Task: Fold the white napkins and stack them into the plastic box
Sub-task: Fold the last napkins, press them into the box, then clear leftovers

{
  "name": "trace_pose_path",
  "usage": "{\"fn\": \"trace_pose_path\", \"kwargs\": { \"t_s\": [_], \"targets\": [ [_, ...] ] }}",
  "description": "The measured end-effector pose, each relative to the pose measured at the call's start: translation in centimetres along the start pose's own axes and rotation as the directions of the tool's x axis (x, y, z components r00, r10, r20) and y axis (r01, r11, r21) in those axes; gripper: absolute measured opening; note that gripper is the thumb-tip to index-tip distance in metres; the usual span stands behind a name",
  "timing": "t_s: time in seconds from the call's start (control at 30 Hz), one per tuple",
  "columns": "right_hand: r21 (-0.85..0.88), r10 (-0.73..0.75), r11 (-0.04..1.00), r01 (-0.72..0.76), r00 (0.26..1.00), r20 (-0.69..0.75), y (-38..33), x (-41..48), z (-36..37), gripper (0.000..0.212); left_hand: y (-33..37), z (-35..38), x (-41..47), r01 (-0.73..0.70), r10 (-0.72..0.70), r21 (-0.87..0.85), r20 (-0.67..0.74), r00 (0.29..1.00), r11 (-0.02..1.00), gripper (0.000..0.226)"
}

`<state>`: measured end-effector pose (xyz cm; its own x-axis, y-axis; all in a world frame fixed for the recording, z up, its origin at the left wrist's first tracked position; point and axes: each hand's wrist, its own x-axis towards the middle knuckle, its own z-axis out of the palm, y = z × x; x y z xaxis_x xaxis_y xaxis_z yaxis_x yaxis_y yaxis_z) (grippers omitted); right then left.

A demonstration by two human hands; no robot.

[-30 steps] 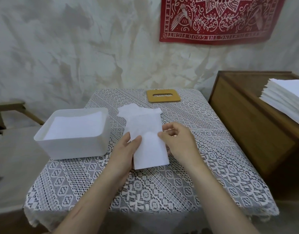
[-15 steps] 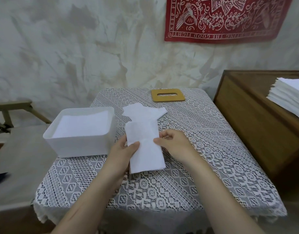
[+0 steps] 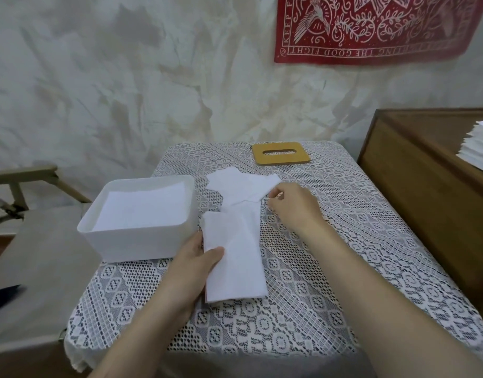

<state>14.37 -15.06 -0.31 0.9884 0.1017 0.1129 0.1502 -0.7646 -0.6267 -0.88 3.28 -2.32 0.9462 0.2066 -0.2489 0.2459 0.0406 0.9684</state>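
head | left hand (image 3: pixel 194 264) pinches folded napkin (image 3: pixel 236 257) at its left edge, thumb on top | right hand (image 3: pixel 293 207) curled at far napkin (image 3: pixel 241 186) corner, grip unclear | plastic box (image 3: pixel 136 242) just left | likely light, limp, tearable: take by edges

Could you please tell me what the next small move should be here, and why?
Probably the left hand should lift the folded white paper napkin it pinches sideways into the white plastic box beside it: the fold looks finished, and other napkins already lie stacked inside.
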Motion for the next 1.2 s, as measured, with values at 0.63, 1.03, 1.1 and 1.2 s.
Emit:
{"fn": "trace_pose_path", "kwargs": {
  "t_s": [0.63,1.03,1.1,1.2],
  "targets": [
    [-0.229,-0.212,0.956,0.183,0.971,-0.111,0.3,1.2,-1.1,0.012,0.3,0.9,0.2,-0.01,0.011,-0.032,0.034,0.999,0.999,0.029],
    [-0.228,-0.028,0.973,0.04,0.998,0.057,6.4,-7.8,-5.7,0.011,1.1,2.7,-0.8,-0.027,0.033,-0.105,0.051,0.998,0.994,0.027],
    [-0.223,-0.034,0.973,0.052,0.996,0.082,6.1,-8.0,-5.2,0.029,1.0,2.7,-0.6,-0.031,0.036,-0.118,0.041,0.999,0.992,0.028],
    [-0.271,-0.043,0.96,0.069,0.994,0.103,5.5,-7.8,-4.5,0.045,0.9,2.7,-0.3,-0.035,0.04,-0.122,0.038,0.998,0.992,0.026]
  ]
}}
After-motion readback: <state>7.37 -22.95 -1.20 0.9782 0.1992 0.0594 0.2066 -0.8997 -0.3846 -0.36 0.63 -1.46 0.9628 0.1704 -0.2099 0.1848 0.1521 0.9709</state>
